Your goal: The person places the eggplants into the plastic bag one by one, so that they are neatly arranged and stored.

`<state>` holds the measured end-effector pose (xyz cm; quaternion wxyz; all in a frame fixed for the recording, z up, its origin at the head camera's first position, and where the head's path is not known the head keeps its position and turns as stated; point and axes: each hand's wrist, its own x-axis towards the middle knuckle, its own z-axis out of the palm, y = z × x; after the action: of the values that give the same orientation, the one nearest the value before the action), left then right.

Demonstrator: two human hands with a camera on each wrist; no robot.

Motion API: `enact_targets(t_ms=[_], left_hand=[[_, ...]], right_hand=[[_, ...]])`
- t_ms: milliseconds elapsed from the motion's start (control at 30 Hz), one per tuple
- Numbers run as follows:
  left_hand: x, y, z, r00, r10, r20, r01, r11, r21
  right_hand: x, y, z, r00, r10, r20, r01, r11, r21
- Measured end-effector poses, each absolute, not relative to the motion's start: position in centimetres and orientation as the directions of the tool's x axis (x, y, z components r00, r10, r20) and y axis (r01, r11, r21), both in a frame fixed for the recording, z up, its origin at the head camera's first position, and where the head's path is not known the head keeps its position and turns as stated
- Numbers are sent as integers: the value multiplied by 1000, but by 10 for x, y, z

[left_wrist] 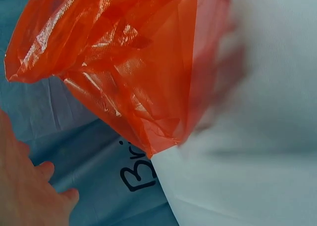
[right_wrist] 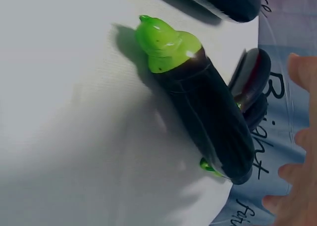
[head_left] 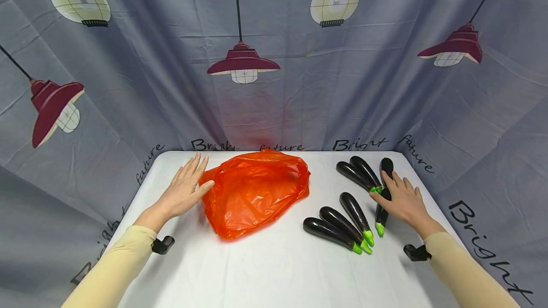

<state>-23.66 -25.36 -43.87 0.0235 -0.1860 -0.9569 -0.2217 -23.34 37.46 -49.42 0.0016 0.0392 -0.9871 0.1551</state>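
Observation:
An orange plastic bag (head_left: 257,198) lies crumpled, its mouth facing the near side, left of the table's middle. My left hand (head_left: 181,194) hovers at the bag's left edge with fingers spread and holds nothing; whether it touches the plastic I cannot tell. On the right, my right hand (head_left: 400,199) is spread over two dark eggplants lying end to end, partly hiding the nearer eggplant (head_left: 382,210). In the right wrist view a glossy eggplant (right_wrist: 208,112) with a green stem lies apart from my fingers (right_wrist: 297,137).
Three eggplants (head_left: 338,225) lie fanned out right of the bag, and a pair of eggplants (head_left: 359,172) lies farther back. A white cloth covers the table (head_left: 257,274). Grey printed curtains (head_left: 274,108) stand behind it and at both sides.

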Motion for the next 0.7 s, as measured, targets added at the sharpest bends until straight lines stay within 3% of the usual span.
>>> enact_targets(t_ms=[333, 700], left_hand=[[-232, -244, -435, -897, 413, 157, 435, 766, 473], [-230, -232, -435, -876, 464, 133, 470, 758, 451]], right_hand=[[-219, 378, -503, -997, -71, -4, -64, 925, -375], [-206, 379, -512, -999, -33, -7, -26, 865, -502]])
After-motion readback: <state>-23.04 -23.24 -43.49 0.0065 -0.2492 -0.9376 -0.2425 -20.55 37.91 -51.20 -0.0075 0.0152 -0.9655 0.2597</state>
